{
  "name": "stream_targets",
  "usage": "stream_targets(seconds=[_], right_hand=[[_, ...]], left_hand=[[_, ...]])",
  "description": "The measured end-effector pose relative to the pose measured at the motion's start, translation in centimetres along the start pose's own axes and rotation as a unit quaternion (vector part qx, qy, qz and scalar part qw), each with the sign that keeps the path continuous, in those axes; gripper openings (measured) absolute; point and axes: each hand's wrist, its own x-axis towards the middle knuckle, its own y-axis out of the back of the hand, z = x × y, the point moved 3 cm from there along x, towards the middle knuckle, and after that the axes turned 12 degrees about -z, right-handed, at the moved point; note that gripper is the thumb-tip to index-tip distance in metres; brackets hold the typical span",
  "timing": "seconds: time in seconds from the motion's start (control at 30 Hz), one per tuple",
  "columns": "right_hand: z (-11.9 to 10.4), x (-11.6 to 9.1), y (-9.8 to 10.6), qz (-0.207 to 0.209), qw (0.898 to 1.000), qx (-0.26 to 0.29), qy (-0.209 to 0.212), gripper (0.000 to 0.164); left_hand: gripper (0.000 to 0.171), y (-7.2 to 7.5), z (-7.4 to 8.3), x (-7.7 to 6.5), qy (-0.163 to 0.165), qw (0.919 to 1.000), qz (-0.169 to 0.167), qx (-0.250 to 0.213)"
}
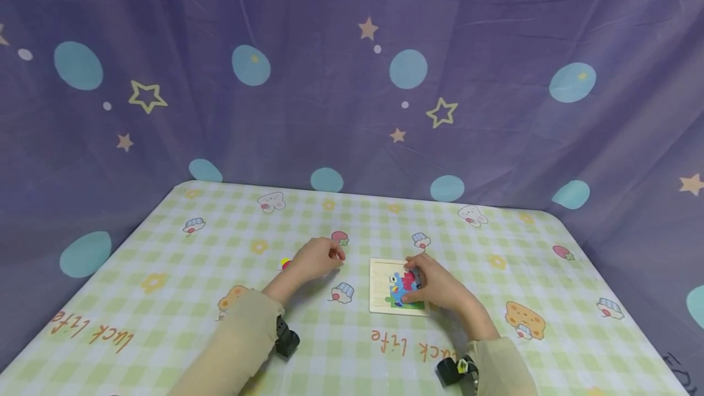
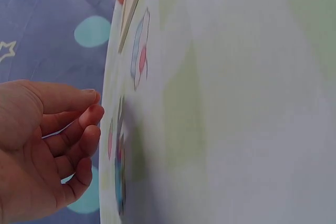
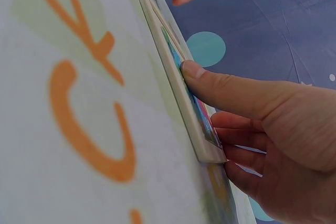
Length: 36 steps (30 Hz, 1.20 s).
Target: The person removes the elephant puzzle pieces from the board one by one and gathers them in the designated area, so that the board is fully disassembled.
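A flat wooden puzzle board (image 1: 379, 286) lies on the table, with blue, red and green jigsaw pieces (image 1: 400, 289) on its right part. My right hand (image 1: 437, 283) grips the board's right side: in the right wrist view the thumb (image 3: 194, 70) presses on the coloured picture and the other fingers lie along the edge. Left of the board, my left hand (image 1: 316, 258) hovers over the cloth with loosely curled fingers and nothing between them. Beside it is a thin coloured piece (image 2: 120, 177), seen edge-on in the left wrist view; its yellow and red part (image 1: 285, 263) shows behind the wrist.
A green-and-white checked tablecloth (image 1: 220, 249) with printed cakes, flowers and lettering covers the table. Behind it hangs a purple curtain (image 1: 330, 115) with stars and blue ovals. Black wrist cameras (image 1: 287, 340) are strapped over both sleeves.
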Motion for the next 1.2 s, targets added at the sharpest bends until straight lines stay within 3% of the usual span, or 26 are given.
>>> stream_targets(seconds=[0.4, 0.7, 0.97, 1.2], right_hand=[[0.0, 0.1, -0.1, 0.002, 1.000, -0.009, 0.005, 0.058], [-0.1, 0.0, -0.1, -0.002, 1.000, -0.005, 0.011, 0.058], [-0.1, 0.0, 0.1, -0.001, 1.000, 0.000, 0.013, 0.057], [0.1, 0.0, 0.1, -0.002, 1.000, -0.004, 0.018, 0.057]], left_hand=[[0.006, -2.2, 3.0, 0.5, -0.046, 0.9987, -0.022, 0.007], [0.005, -3.6, 4.7, 0.8, -0.063, 0.9959, -0.064, 0.001], [0.013, -4.4, 6.0, 1.6, -0.086, 0.9924, -0.087, 0.008], [0.024, -5.0, 6.3, 1.9, -0.081, 0.9920, -0.088, 0.041]])
